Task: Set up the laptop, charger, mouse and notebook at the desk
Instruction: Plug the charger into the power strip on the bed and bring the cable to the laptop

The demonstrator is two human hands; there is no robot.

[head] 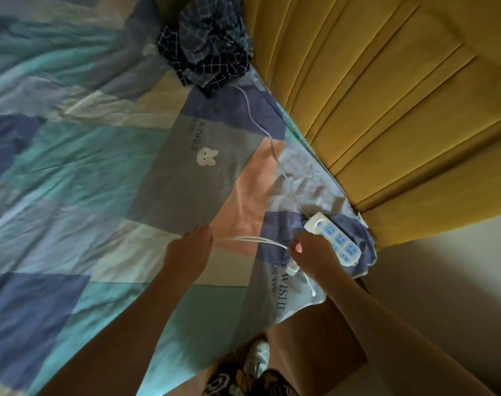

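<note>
A thin white charger cable (252, 240) is stretched in doubled strands between both my hands above the bed. My left hand (189, 252) grips one end of the loop. My right hand (309, 254) pinches the other end, and a small white charger block (292, 269) with a short cable tail hangs just below it. No laptop, mouse or notebook is in view.
A white and blue power strip (336, 240) lies on the bed corner, its white cord (260, 124) running up towards a pile of dark checked clothing (212, 44). The patchwork bedsheet (100, 167) fills the left side. A yellow padded headboard (400, 110) stands to the right.
</note>
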